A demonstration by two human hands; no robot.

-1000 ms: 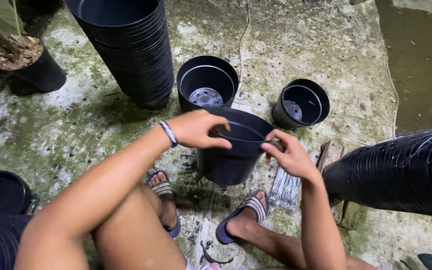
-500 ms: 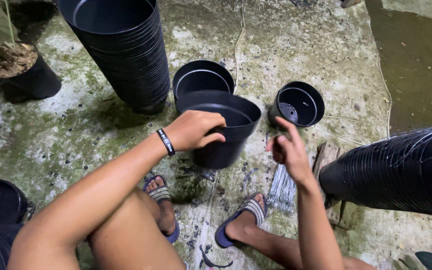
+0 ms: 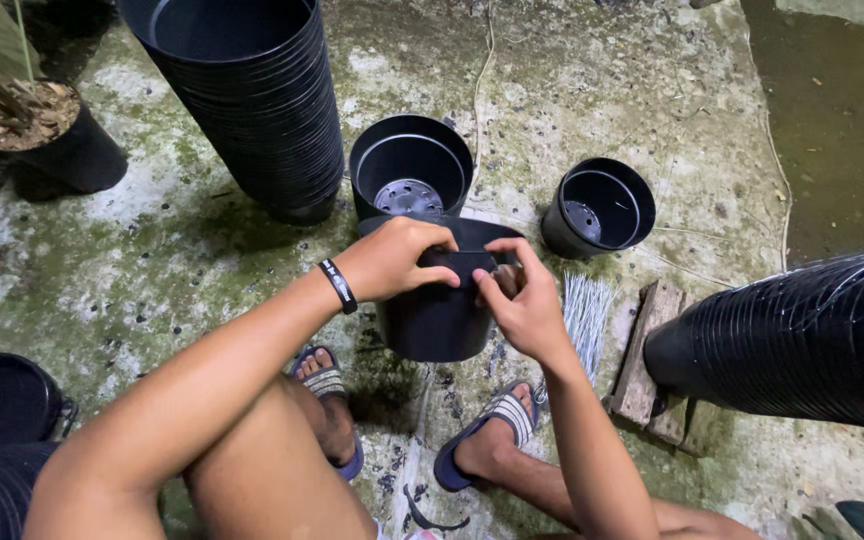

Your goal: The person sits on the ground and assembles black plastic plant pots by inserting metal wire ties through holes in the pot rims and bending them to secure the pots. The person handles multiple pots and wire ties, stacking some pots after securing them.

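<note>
Pot (image 3: 439, 320) nearer, seemingly both-hands grip.

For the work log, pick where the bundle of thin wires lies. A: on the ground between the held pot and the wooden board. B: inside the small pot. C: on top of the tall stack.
A: the wires lie on the ground, right of the held pot and left of the board.
</note>
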